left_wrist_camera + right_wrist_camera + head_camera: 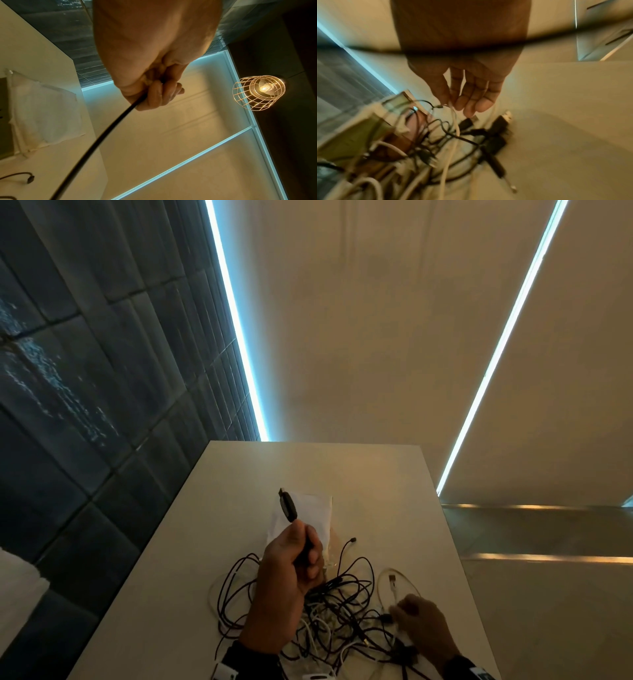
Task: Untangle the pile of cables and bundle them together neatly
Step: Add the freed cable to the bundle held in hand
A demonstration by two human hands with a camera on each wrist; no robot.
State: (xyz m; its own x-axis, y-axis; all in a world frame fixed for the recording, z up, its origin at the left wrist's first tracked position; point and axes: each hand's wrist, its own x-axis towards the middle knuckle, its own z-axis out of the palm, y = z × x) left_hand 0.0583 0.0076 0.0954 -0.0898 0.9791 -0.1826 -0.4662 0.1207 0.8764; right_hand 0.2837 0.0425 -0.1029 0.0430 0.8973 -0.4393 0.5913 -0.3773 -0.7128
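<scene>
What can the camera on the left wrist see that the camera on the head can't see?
Only the left wrist view shows a wire-cage lamp glowing overhead.

Only the head view shows the tangled cable pile, the right hand reaching into it, and the plug end sticking up above the left hand.

Both show the left hand gripping the black cable, the white pouch and the table.
</scene>
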